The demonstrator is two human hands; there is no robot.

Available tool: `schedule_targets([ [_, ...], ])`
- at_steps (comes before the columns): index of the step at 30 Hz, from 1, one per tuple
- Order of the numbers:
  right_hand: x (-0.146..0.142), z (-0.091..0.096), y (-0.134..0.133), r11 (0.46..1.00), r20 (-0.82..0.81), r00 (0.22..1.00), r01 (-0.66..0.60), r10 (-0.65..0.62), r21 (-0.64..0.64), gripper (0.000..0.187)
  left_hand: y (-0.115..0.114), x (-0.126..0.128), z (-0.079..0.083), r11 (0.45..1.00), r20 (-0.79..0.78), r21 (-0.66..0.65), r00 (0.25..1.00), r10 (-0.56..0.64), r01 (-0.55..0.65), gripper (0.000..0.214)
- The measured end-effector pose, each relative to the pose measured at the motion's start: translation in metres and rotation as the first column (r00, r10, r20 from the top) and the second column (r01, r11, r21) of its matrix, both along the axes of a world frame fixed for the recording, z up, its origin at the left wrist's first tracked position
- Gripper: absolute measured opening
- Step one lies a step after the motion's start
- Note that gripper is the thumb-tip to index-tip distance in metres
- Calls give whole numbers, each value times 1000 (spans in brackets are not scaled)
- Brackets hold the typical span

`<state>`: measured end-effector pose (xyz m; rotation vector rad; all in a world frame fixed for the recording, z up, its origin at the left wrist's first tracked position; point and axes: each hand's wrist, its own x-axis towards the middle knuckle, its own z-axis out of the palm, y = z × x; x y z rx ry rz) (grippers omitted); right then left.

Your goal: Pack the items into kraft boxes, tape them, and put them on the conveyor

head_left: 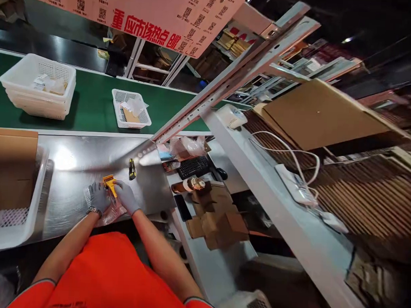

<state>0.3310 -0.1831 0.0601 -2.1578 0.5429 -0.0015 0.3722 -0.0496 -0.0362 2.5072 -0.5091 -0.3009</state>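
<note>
My right hand (127, 197), in a grey glove, is closed on a yellow tool (111, 186) with a wide flat head and a narrower handle, perhaps a scraper or tape cutter. My left hand (99, 198), also gloved and with a watch at the wrist, lies just left of the tool with its fingers stretched out. Crumpled clear plastic wrap (112, 213) lies under and between both hands on the metal table (71, 175). What is inside the wrap cannot be made out. A black and yellow utility knife (132, 169) rests right of the tool, apart from my hands.
A large white crate (36, 201) with cardboard stands at left. Behind runs a green conveyor belt (92, 88) with stacked white baskets (37, 99) and a smaller basket (147, 117). At right are a keyboard (193, 167), a bottle (187, 185), cartons (219, 218) and a slanting metal post (229, 71).
</note>
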Motion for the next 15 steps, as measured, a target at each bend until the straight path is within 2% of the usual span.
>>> schedule_targets([
  [3,-60,2,4,994,-48,994,95,-93,44,40,1,0,-6,1000,-57,20,998,0,1,41],
  [6,-138,15,7,984,-44,989,146,-142,104,43,2,-1,-7,1000,-42,19,999,-24,25,55],
  [9,-200,25,10,982,-177,971,175,-159,74,43,4,-3,-4,999,-11,18,999,-48,49,70],
  [10,-211,25,9,982,-220,961,182,-165,57,44,5,-3,-3,998,-8,23,999,-52,52,72],
  [12,-214,18,7,984,-256,952,179,-167,23,43,6,-3,0,998,-4,34,998,-59,59,75],
  [15,-193,0,-5,984,-208,962,175,-176,-20,35,5,1,6,996,1,52,997,-77,77,79],
])
